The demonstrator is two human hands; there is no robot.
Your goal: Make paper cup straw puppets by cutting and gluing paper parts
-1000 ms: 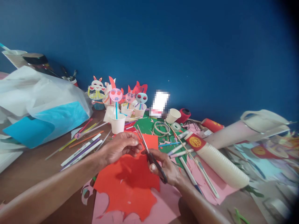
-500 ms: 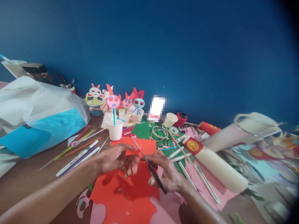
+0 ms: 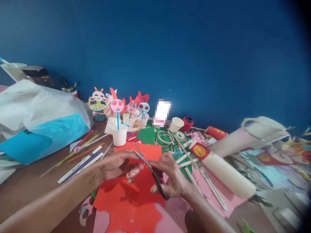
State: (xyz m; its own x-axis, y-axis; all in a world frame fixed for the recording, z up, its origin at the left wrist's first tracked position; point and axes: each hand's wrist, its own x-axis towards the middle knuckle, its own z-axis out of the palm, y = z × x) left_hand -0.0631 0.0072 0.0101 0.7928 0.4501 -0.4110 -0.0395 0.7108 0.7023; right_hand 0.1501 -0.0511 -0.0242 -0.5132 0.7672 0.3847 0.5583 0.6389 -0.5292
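Observation:
My right hand (image 3: 170, 174) grips a pair of scissors (image 3: 157, 183) with black handles, fingers in the loops. Its blades point up and left and stand slightly apart, close to my left fingertips. My left hand (image 3: 119, 166) is curled, with a small piece of red paper (image 3: 137, 159) pinched at the fingers; it blends with the red behind it, so its outline is hard to make out. Below both hands lies a large red paper sheet (image 3: 126, 207), over pink paper (image 3: 170, 216) with curved cut edges.
Paper cups with face puppets (image 3: 118, 106) stand at the back beside a bright blurred phone (image 3: 162, 111). Pens (image 3: 82, 165) and a plastic bag (image 3: 43, 100) lie left. To the right are a cup stack (image 3: 223, 171), a cutter knife (image 3: 213, 189) and a pitcher (image 3: 243, 132).
The scissor blades have spread apart, and the black handle has swung a little left. My left fingers have shifted slightly. The other things stay put.

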